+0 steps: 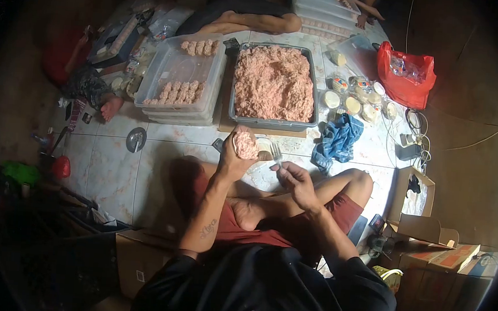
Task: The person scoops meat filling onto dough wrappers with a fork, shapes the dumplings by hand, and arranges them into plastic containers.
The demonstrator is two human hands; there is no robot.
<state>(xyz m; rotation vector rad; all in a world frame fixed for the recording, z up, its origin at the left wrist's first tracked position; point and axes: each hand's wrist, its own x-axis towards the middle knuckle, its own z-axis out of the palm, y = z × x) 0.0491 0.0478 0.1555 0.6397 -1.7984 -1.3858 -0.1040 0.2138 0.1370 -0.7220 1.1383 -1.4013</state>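
My left hand (pixel 232 161) is wrapped round a small round portion of pink minced filling (pixel 246 145), held up in front of my crossed legs. A fork (pixel 276 153) is in my right hand (pixel 296 183), its tines pointing up and away, a little to the right of the portion and apart from it. Something pale and round lies behind the fork, partly hidden. Beyond my hands stands a grey tub (pixel 274 122) heaped with pink minced mixture (pixel 274 82).
Left of the tub, stacked clear boxes (pixel 174 115) hold rows of shaped pieces. To its right are a blue cloth (pixel 339 140), round pale stacks (pixel 353 105) and a red bag (pixel 404 85). A small dark dish (pixel 137 139) lies left. Other people sit across and at the left.
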